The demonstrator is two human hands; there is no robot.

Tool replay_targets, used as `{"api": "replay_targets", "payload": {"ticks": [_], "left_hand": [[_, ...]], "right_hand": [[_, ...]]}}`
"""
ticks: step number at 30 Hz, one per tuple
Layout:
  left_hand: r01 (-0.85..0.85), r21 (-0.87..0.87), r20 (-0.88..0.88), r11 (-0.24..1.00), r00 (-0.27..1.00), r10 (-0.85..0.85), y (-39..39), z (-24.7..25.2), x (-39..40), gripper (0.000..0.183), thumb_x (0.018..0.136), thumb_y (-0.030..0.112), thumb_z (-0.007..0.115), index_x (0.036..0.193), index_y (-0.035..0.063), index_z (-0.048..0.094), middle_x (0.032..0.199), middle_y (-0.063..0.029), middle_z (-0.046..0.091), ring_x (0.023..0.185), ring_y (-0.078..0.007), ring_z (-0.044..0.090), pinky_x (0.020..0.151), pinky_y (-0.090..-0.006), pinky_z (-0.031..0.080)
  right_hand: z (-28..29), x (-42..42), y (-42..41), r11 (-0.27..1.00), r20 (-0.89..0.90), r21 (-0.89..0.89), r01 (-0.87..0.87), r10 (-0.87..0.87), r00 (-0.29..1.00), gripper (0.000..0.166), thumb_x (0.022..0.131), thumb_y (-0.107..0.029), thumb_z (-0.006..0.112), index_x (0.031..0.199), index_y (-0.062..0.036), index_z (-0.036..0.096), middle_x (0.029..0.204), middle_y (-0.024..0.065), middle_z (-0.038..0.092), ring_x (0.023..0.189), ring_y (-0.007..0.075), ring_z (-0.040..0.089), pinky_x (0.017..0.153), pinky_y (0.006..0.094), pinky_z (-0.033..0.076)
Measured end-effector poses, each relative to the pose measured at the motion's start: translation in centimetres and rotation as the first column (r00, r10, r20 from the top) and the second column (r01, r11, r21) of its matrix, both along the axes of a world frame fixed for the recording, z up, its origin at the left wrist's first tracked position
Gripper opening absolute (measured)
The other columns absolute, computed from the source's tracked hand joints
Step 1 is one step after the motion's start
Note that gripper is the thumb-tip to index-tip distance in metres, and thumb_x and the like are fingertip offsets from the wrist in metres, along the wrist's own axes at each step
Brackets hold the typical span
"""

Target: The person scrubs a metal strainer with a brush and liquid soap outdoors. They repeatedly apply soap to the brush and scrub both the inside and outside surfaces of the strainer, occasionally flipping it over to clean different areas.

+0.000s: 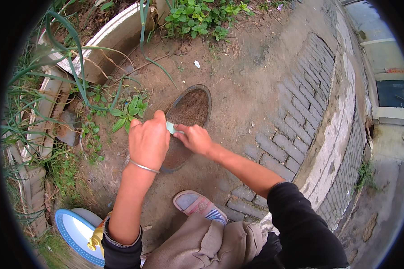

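A small pale green object (171,127) spans the gap between my hands; most of it is hidden, so its kind is unclear. My left hand (148,136), with a silver bangle at the wrist, is closed in a fist around its left end. The thumb and fingers of my right hand (193,138) pinch the other end. Below both hands is an oval brown mat (190,106) with a ribbed surface and a dark grey rim. Its lower part looks darker and smoother, and my hands cover its middle.
By my left forearm, a blue-rimmed white basin (67,232) stands with a yellow bottle (96,238) beside it. My slippered foot (200,205) is just below the mat. Green-leaved plants (202,16) and a white planter edge (101,37) border the dirt; brick paving (299,111) runs along the right.
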State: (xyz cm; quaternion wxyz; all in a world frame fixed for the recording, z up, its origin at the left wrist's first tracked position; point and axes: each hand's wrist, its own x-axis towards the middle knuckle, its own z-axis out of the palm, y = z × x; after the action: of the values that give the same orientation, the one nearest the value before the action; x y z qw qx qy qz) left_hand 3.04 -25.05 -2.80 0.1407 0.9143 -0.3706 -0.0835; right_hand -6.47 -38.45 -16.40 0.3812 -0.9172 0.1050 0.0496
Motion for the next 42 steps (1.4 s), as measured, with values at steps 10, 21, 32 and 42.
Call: {"api": "replay_targets", "payload": {"ticks": [10, 21, 32, 42], "left_hand": [[0.005, 0.034, 0.002, 0.999, 1.000, -0.005, 0.8, -0.2, -0.3, 0.013, 0.074, 0.004, 0.059, 0.083, -0.0011, 0.052, 0.064, -0.0224, 0.060, 0.064, -0.0401, 0.059, 0.073, -0.0431, 0.045], [-0.004, -0.002, 0.017, 1.000, 1.000, 0.004, 1.4, -0.6, -0.4, 0.013, 0.074, 0.005, 0.060, 0.082, 0.0006, 0.051, 0.064, -0.0211, 0.060, 0.066, -0.0397, 0.060, 0.073, -0.0432, 0.044], [0.008, 0.002, 0.105, 1.000, 0.994, -0.008, 1.2, -0.1, -0.6, 0.008, 0.078, 0.008, 0.061, 0.079, 0.0041, 0.055, 0.061, -0.0162, 0.063, 0.060, -0.0327, 0.064, 0.071, -0.0416, 0.045], [0.001, -0.018, 0.065, 1.000, 0.998, 0.000, 1.2, -0.7, -0.2, 0.011, 0.075, 0.006, 0.061, 0.079, 0.0021, 0.052, 0.060, -0.0188, 0.060, 0.061, -0.0370, 0.061, 0.070, -0.0413, 0.044]], "right_hand": [[0.0, -2.7, -0.4, 0.999, 0.013, -0.038, -0.017, 0.017, 1.000, 0.021, 0.091, -0.023, 0.057, 0.105, -0.0111, 0.066, 0.071, 0.0173, 0.065, 0.064, 0.0329, 0.065, 0.054, 0.0429, 0.049], [1.2, -3.9, -3.5, 0.884, -0.065, -0.407, -0.231, 0.225, 0.972, 0.028, 0.089, -0.024, 0.059, 0.115, -0.0146, 0.063, 0.066, 0.0113, 0.063, 0.052, 0.0299, 0.061, 0.044, 0.0438, 0.047], [1.2, -6.8, -4.4, 0.958, -0.060, -0.261, -0.116, 0.104, 0.993, 0.019, 0.092, -0.026, 0.058, 0.104, -0.0132, 0.064, 0.065, 0.0147, 0.065, 0.055, 0.0289, 0.065, 0.046, 0.0429, 0.050], [2.6, -7.3, 1.8, 0.960, -0.101, 0.271, 0.073, -0.047, 0.994, 0.021, 0.091, -0.022, 0.060, 0.109, -0.0114, 0.065, 0.076, 0.0201, 0.065, 0.071, 0.0392, 0.064, 0.065, 0.0465, 0.051]]}}
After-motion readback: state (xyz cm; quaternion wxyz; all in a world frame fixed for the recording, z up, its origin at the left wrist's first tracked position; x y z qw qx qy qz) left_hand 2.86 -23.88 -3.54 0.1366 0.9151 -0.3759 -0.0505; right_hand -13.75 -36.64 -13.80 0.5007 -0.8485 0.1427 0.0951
